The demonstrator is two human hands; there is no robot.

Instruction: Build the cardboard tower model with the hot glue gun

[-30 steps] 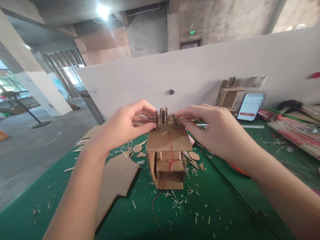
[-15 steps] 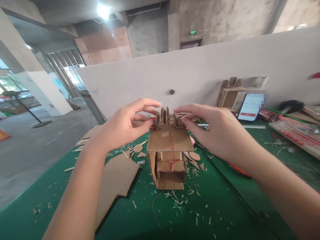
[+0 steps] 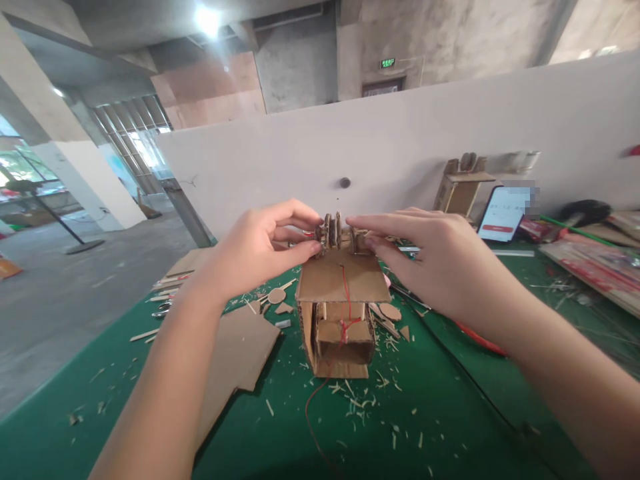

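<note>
A cardboard box model (image 3: 323, 283) stands upright in front of me, with a flat top plate and a hollow front. On that plate a cardboard pulley wheel (image 3: 333, 230) sits between two small upright supports. My left hand (image 3: 263, 250) pinches the left cardboard support (image 3: 319, 237) between thumb and fingers, close beside the wheel. Around the right cardboard support (image 3: 357, 241) my right hand (image 3: 425, 243) is closed, its index finger stretched above it. A red string (image 3: 346, 290) comes out of a hole in the plate and hangs down the front. The far sides of both supports are hidden.
A cut cardboard sheet (image 3: 240, 347) lies left on the green table (image 3: 430, 413), among shavings and scraps. At the back right stand a similar cardboard model (image 3: 460, 190) and a phone (image 3: 503, 213). A white partition (image 3: 260, 160) borders the far side.
My left hand has shifted slightly right, its thumb now nearer the wheel and pressed to the left support. The right hand stays at the right support.
</note>
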